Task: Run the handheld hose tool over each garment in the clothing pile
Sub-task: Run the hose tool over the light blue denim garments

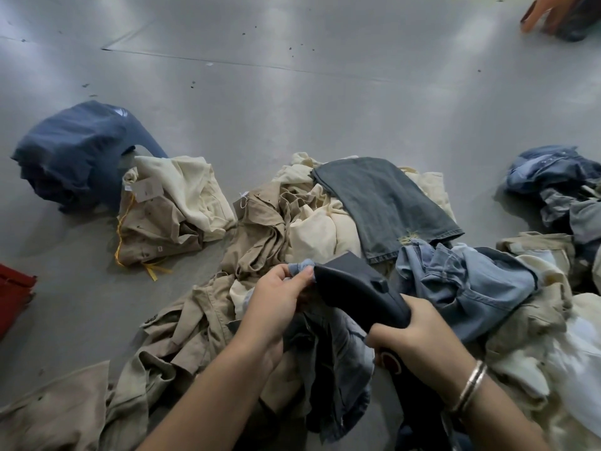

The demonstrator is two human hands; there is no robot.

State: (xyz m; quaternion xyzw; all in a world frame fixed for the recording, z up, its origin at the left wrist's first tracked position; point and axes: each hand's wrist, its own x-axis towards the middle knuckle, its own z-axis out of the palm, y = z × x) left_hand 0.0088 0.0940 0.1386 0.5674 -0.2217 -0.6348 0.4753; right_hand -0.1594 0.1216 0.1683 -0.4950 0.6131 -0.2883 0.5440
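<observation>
Your clothing pile (309, 222) sits on a smooth grey floor (292, 92), glossy enough to carry pale streaks of light, with a straight seam and a few dark specks far behind the pile. Far left of the pile, at the frame's edge, you have something red (13, 291); what it is cannot be told. Nearer the pile's left lie a bundled navy garment (74, 154) and, touching it, a tan-and-cream bundle (169, 209) with a paper tag and yellow cord. The pile itself is tan and cream cloth with a grey denim leg (387, 203) draped over its top.

At the pile's near edge, your left hand (276, 304) pinches a fold of pale blue denim (300, 267), fingers curled on it. Just right, your right hand (419, 333), bracelet at the wrist, is wrapped round the handle of the dark hose tool (354, 294), whose head points at that fold. Right of the pile lie more blue jeans (471, 284). Far behind the pile to the right, another person's hand (543, 14) touches the floor.
</observation>
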